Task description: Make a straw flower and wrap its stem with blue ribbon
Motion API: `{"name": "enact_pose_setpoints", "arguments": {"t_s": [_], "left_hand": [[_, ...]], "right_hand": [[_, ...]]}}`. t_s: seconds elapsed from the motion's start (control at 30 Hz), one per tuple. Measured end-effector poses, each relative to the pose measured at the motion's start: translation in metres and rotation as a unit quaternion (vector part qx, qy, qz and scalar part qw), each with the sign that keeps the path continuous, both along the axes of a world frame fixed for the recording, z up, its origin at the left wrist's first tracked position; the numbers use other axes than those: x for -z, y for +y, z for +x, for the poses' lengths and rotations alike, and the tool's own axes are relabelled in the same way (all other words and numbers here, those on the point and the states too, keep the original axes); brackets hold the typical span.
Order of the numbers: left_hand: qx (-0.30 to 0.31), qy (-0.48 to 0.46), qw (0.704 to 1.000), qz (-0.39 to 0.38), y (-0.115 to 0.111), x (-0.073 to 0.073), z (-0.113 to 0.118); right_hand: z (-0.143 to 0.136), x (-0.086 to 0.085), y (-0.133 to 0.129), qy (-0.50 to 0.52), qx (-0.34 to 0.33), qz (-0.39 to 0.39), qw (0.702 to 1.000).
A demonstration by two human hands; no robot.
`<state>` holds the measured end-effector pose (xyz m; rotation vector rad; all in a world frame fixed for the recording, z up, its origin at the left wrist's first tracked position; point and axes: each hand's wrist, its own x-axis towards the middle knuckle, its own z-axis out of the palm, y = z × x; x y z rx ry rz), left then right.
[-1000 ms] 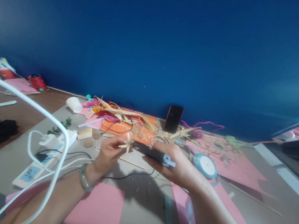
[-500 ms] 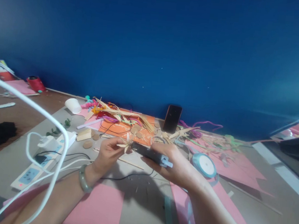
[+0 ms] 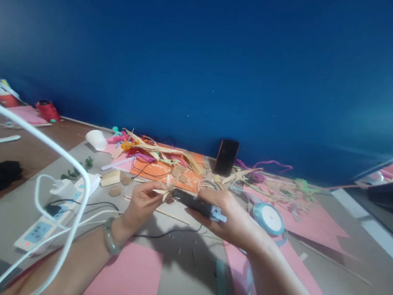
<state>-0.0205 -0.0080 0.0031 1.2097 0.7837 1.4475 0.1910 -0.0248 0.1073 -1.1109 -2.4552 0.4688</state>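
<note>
My left hand, with a jade-like bangle at the wrist, pinches a small pale flower shaped from dry, husk-like strips. My right hand is wrapped round a black glue gun, with a light blue piece at its near end. The far tip of the glue gun points left and is right beside the flower; whether they touch I cannot tell. A thin black cord runs across the table under my hands toward the glue gun.
A power strip with a white cable looping high stands at left. A phone leans on the blue wall. Husk strips lie on orange paper. A ribbon roll sits right, by pink paper.
Almost nothing differs. Both hands keep their grip and place, with the glue gun still against or close beside the flower.
</note>
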Motion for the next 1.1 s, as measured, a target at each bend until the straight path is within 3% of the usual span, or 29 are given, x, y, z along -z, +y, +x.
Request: {"name": "enact_pose_setpoints", "arguments": {"t_s": [0.3,0.6,0.9,1.1], "left_hand": [[0.002,-0.005,1.000,0.001,0.000,-0.001,0.001],[-0.005,0.044,0.999,0.015,-0.002,-0.011,0.001],[-0.010,0.034,0.999,-0.014,0.004,0.001,0.000],[-0.007,0.030,0.999,-0.028,0.002,-0.001,0.001]], "right_hand": [[-0.001,0.000,0.000,0.009,-0.003,0.003,1.000],[-0.001,-0.001,0.001,0.042,0.009,0.020,0.999],[0.000,-0.002,0.000,0.036,-0.014,0.021,0.999],[-0.001,-0.002,0.001,0.018,-0.015,0.000,1.000]]}}
